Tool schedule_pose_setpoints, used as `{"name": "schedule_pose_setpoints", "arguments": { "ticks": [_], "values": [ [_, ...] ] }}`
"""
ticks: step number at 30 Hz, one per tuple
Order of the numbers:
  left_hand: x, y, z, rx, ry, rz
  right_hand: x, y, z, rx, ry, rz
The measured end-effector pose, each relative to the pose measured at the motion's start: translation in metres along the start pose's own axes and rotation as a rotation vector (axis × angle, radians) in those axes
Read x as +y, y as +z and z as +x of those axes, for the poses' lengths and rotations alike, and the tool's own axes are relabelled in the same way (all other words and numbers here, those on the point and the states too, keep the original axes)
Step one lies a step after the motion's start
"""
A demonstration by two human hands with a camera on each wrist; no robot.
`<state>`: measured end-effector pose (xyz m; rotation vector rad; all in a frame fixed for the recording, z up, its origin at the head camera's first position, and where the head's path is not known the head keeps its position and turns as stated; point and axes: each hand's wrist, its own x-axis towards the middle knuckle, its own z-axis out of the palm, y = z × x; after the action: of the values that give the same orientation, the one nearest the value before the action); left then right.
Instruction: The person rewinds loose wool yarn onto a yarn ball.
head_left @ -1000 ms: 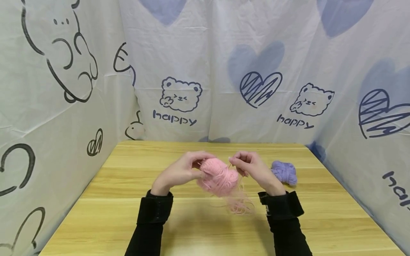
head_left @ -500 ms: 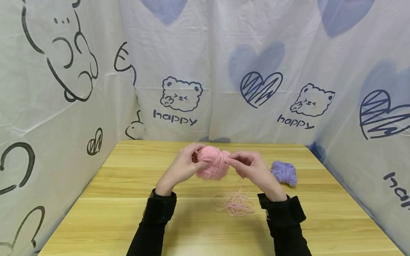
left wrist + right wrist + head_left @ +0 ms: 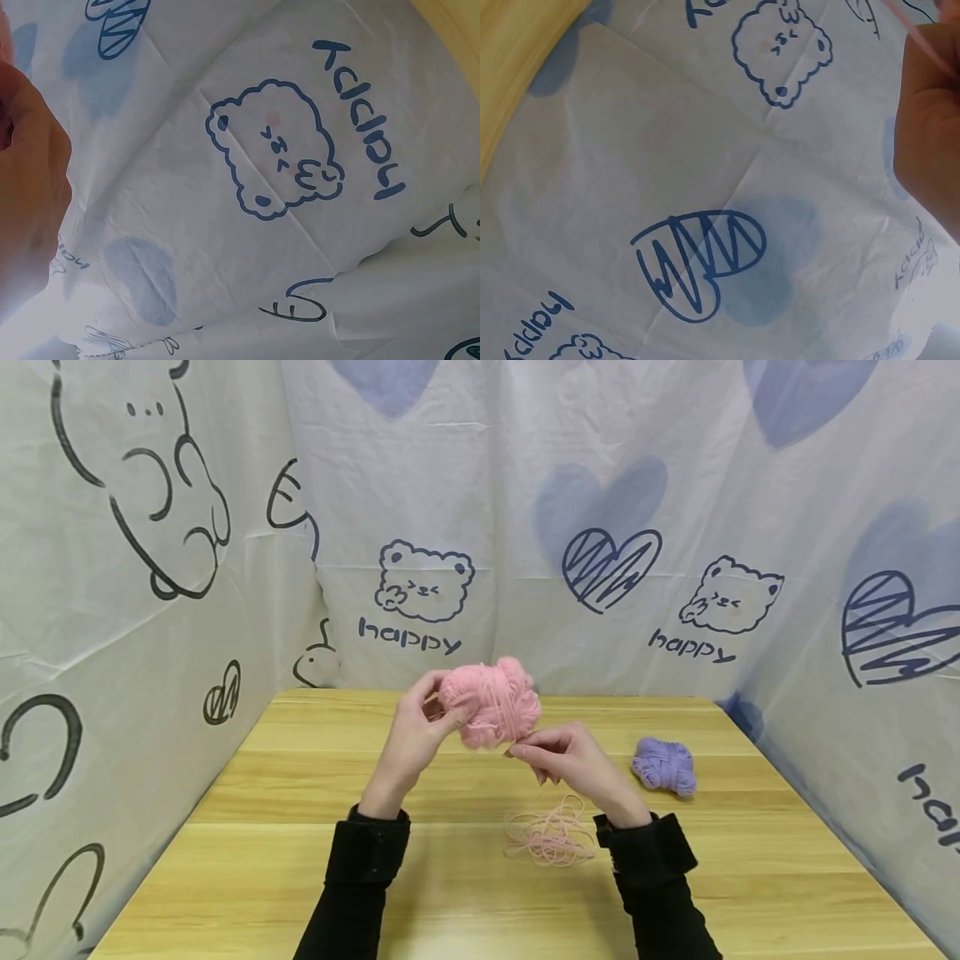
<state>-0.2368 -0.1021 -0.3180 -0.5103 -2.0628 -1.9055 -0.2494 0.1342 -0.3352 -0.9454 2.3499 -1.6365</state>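
In the head view my left hand [image 3: 411,737] grips a pink skein of yarn [image 3: 497,703] by its left side, thumb across the front, raised above the table. My right hand [image 3: 576,762] pinches a thin pink strand just under the skein's lower right edge. Part of that strand [image 3: 921,41] crosses the top right corner of the right wrist view. Below the hands lies a loose tangle of pink yarn [image 3: 553,839] on the table. The left wrist view shows only the edge of my left hand [image 3: 34,187], with the skein out of sight.
A purple skein of yarn [image 3: 665,767] rests on the wooden table [image 3: 255,860], to the right of my right hand. White curtains [image 3: 517,485] printed with bears and hearts hang along the back and both sides.
The pink skein has risen and turned in my left hand. My right hand has gone from its right side to beneath its lower right edge. The tangle now lies apart on the table.
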Motion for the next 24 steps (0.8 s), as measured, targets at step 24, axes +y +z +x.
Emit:
{"name": "schedule_pose_setpoints", "arguments": {
  "ticks": [24],
  "values": [
    [0.005,-0.01,-0.007,-0.307,0.0,-0.122,0.006,-0.02,-0.004,-0.122,0.102,0.006]
  ]
}}
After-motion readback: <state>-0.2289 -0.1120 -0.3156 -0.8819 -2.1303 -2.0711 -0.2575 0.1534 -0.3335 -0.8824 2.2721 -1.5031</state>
